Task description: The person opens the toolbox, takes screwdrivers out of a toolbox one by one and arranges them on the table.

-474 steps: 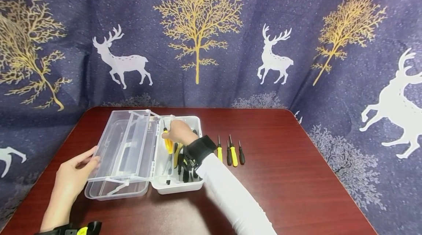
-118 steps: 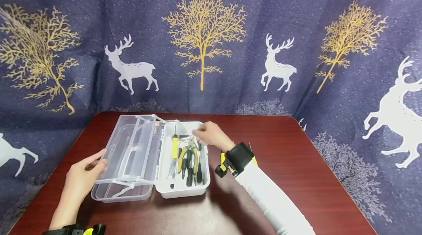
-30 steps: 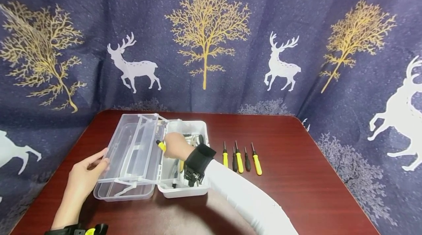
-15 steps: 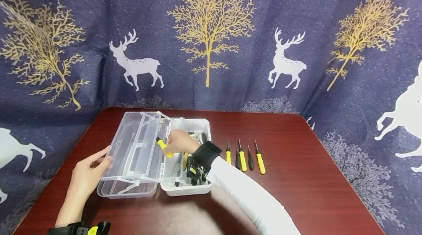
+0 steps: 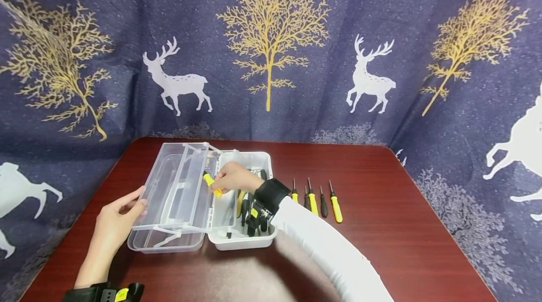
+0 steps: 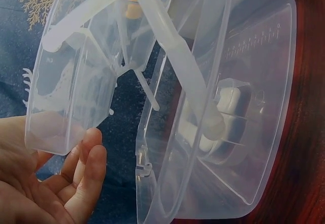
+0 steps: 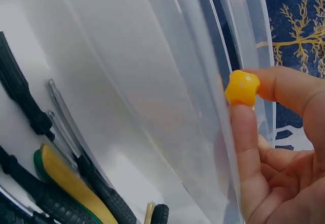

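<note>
Nearest, lower left: the left hand [image 5: 116,222], a black band [image 5: 84,293] at its wrist, pinches the edge of a clear tray [image 5: 172,189] between thumb and fingers. The tray stands raised on folding arms above a clear lid [image 5: 188,244], which lies on the tabletop [image 5: 381,245]. Centre: the right hand [image 5: 234,177], its white sleeve [image 5: 330,250] entering from the lower right, pinches a yellow screwdriver [image 5: 209,179] by the handle. This screwdriver slants at the tray's right side, its black part pointing far and left; whether it touches the tray cannot be told. Below the right hand, a white box [image 5: 239,244], hinged to the lid, contains yellow-and-green pliers [image 7: 76,183] and black-handled tools [image 7: 104,193]. Right of the box: five loose screwdrivers [image 5: 336,209], three yellow-handled and two black-handled, lie side by side. Farthest: a dark blue cloth [image 5: 296,121] printed with white deer and golden trees.
</note>
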`<state>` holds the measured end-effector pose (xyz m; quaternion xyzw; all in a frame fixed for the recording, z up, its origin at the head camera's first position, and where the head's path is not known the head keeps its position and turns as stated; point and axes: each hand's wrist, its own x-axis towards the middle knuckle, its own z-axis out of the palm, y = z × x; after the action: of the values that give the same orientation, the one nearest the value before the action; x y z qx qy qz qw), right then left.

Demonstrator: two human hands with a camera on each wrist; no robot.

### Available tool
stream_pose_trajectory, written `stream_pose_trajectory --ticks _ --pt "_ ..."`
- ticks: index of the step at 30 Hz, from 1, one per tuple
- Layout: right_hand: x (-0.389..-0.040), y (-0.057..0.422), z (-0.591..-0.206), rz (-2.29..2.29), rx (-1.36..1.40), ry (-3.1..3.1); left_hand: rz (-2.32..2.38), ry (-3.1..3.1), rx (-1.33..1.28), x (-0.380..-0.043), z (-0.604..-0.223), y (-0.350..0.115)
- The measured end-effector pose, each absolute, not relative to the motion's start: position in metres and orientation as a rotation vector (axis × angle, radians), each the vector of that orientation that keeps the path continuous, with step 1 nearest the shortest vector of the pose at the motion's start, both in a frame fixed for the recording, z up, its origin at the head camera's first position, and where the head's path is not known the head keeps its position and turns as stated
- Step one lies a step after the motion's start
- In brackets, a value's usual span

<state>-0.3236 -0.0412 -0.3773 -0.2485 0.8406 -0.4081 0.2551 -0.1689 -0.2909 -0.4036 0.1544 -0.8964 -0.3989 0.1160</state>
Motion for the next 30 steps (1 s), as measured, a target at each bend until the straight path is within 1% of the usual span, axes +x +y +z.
stream_pose_trajectory --ticks 10,17,30 --pt "-0.316 -0.038 -0.369 -1.022 -0.634 2.390 -1.178 -2.633 0.440 -0.173 -0.404 -0.289" --pt "-0.309 -0.026 -0.362 -0.947 -0.652 2.448 -1.179 -2.635 0.448 -0.172 -0.407 -0.290" --pt "-0.299 -0.001 -0.367 -1.130 -0.630 2.391 -1.175 -2.599 0.433 -0.169 -0.408 -0.290"
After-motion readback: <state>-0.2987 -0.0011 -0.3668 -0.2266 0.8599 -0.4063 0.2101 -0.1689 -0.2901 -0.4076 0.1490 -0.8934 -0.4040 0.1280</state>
